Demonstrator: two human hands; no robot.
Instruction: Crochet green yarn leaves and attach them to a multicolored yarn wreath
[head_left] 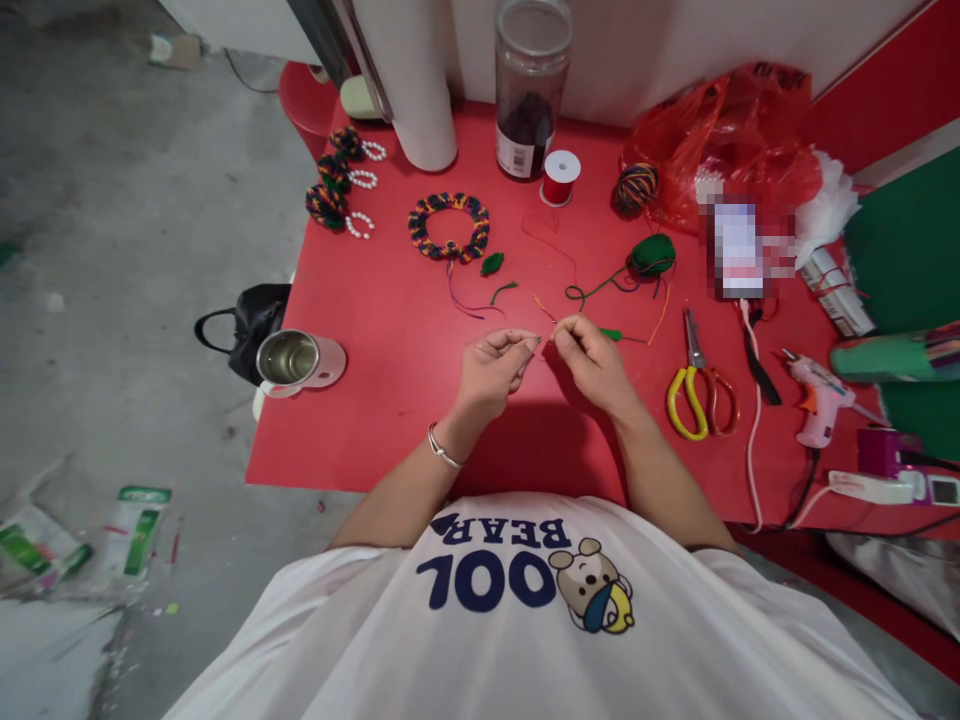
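Observation:
Over the middle of the red table, my left hand is closed in a pinch, a tiny dark bit at its fingertips too small to name. Close to its right, my right hand pinches as well, with a short multicoloured yarn strand rising from its fingertips. A green-handled tool lies just beyond the right hand, partly covered by it. Farther back are a crocheted ring in mixed colours with loose tails, a small green crocheted leaf, a short green yarn piece and a green yarn ball.
Scissors, a pink glue gun and cables lie right. A mug stands near the left edge. Behind are a tall jar, a red thread spool, a multicoloured yarn ball, a phone and a red bag.

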